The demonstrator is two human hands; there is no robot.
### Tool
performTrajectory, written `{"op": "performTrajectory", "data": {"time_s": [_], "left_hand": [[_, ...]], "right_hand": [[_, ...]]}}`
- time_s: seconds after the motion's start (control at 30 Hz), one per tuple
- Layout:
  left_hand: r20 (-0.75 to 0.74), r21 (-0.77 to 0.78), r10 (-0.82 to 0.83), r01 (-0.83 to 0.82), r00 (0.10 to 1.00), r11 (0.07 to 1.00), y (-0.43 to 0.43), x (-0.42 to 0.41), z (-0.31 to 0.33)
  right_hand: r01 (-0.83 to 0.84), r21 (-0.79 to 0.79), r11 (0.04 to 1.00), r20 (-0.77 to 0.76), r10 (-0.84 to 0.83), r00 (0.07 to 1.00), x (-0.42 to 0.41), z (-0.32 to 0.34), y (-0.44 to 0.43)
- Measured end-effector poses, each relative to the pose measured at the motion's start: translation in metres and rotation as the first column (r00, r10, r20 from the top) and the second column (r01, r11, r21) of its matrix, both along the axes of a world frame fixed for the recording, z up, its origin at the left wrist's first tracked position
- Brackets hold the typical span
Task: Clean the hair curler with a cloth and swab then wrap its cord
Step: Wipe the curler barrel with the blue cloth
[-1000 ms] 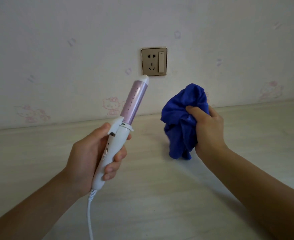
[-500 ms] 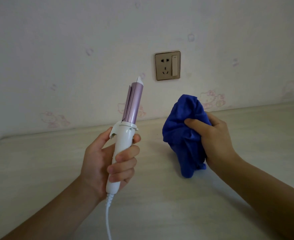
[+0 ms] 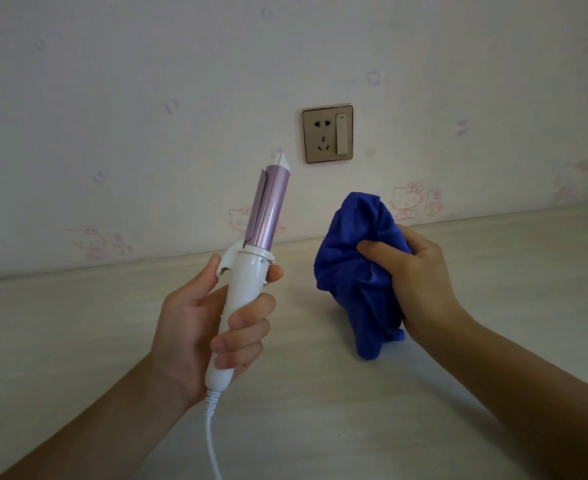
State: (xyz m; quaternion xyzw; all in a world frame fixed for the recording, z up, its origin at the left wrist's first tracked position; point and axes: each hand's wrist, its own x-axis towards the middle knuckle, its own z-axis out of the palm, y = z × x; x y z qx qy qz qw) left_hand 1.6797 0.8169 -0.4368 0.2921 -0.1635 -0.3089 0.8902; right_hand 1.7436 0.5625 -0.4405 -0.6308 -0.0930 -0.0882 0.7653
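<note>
My left hand (image 3: 209, 317) grips the white handle of the hair curler (image 3: 251, 268), which points up and slightly right with its lilac barrel and clamp toward the wall. Its white cord (image 3: 212, 441) hangs from the handle's bottom and runs out of the frame's lower edge. My right hand (image 3: 420, 285) holds a bunched blue cloth (image 3: 351, 265) to the right of the curler, apart from it, with the cloth's lower end near the table top. No swab is in view.
A pale wood-grain table top (image 3: 320, 410) spreads under both arms and meets a cartoon-cat papered wall (image 3: 181, 98). A gold-framed wall socket with a switch (image 3: 327, 133) sits on the wall above and between the curler and the cloth.
My left hand turned the curler about its axis, so the clamp's edge now shows, and stood it more upright. The cloth hand stayed about where it was.
</note>
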Motion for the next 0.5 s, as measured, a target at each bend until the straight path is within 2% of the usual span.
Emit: {"op": "performTrajectory", "data": {"time_s": [0.13, 0.3, 0.4, 0.5], "left_hand": [[0.025, 0.119, 0.105, -0.107, 0.994, 0.987, 0.001, -0.001, -0.005], [0.104, 0.328, 0.225, -0.247, 0.969, 0.912, -0.002, -0.004, -0.008], [0.204, 0.439, 0.243, -0.310, 0.948, 0.843, -0.004, -0.005, -0.006], [0.371, 0.549, 0.266, -0.441, 0.890, 0.710, -0.012, -0.008, -0.006]], "right_hand": [[0.008, 0.018, 1.000, -0.013, -0.008, 1.000, 0.000, 0.003, 0.002], [0.037, 0.082, 0.996, -0.029, -0.035, 0.999, 0.002, 0.012, -0.002], [0.053, 0.146, 0.988, -0.017, -0.051, 0.999, 0.004, 0.020, -0.007], [0.082, 0.133, 0.988, 0.030, -0.087, 0.996, 0.005, 0.025, -0.012]]}}
